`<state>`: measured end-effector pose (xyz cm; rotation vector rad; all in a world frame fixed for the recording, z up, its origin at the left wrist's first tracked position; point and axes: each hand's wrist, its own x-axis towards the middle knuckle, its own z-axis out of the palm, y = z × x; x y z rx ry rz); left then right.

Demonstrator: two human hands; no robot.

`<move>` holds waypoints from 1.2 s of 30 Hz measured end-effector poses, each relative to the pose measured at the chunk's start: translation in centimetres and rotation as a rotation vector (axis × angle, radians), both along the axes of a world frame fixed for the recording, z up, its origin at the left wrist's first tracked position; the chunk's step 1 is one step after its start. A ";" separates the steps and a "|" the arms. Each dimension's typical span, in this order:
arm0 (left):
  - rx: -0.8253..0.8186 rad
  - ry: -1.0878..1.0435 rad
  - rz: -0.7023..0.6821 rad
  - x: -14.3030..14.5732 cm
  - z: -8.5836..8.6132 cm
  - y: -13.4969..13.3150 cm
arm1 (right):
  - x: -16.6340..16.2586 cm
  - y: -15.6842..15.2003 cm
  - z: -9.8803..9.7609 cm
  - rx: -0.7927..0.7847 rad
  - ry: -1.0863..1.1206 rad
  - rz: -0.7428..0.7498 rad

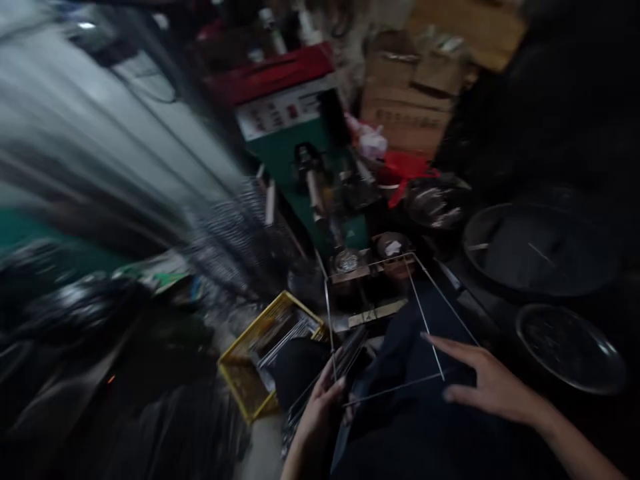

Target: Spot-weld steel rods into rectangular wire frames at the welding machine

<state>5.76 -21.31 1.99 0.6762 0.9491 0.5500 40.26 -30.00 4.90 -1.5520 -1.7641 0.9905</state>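
My left hand is closed around the left side of a thin bent-wire frame, thumb and fingers pinching it. Several more thin metal wires lie in or against that hand; how many it grips is hard to tell. The frame spreads over my dark-clothed lap, its far edge reaching toward the machine. On the right, my right hand has thumb and forefinger apart on either side of the frame's near corner. Whether it touches the wire is unclear.
A green machine with a red top stands ahead. A yellow crate holding metal rods is at lower left. Round dark pans sit at right, cardboard boxes behind. Bundles of wire stand left of the machine.
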 end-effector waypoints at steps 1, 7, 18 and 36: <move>0.035 0.015 0.048 -0.4 -0.3 -0.2 | -1.4 0.3 -0.5 -0.026 -0.016 0.063; 0.108 -0.039 0.127 -4.1 -1.5 -1.3 | -7.8 3.1 -1.9 -0.018 -0.119 0.296; 0.122 -0.094 0.188 -5.9 -1.8 -1.1 | -10.1 7.0 -2.1 0.066 -0.223 0.406; 0.131 -0.184 0.141 -4.4 -2.6 1.0 | -8.2 8.5 -1.8 0.012 -0.163 0.340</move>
